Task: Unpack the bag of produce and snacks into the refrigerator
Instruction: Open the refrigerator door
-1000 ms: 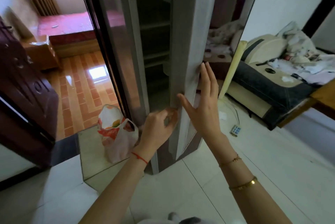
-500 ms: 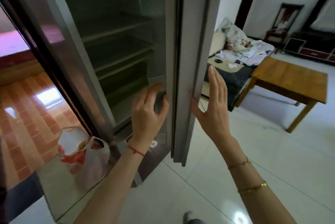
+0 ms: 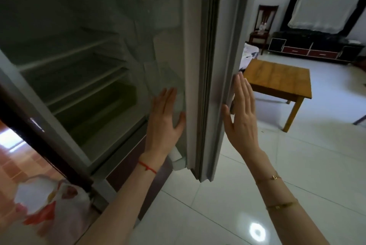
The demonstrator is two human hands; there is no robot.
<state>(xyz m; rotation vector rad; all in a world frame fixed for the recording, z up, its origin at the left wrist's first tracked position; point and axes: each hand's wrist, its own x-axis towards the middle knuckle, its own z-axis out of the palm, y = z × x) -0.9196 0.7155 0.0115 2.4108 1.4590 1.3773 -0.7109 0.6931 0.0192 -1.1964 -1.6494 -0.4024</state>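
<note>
Head view shows the refrigerator door (image 3: 208, 66) open, the left hand (image 3: 165, 120) flat against its inner side, the right hand (image 3: 242, 114) flat on its outer edge, neither holding anything. Shelves (image 3: 79, 70) look bare; the bag (image 3: 49, 205) sits unpacked on the floor (image 3: 257, 185) beside the fridge.

daylight fills the room on the right, where the pale floor (image 3: 297, 165) shines and carries a small round glare spot low down. the fridge (image 3: 79, 66) interior is dim and greenish, its shelves murky and soft. at the far left a bright patch gleams on the reddish tiles (image 3: 11, 155). the bag (image 3: 49, 209) in the lower left corner is smeared with blur, and the whole picture is a little soft. the door (image 3: 210, 66) edge and the frames bow and lean from wide-angle distortion, strongest toward the borders. the counter (image 3: 277, 78) casts a faint shadow.
</note>
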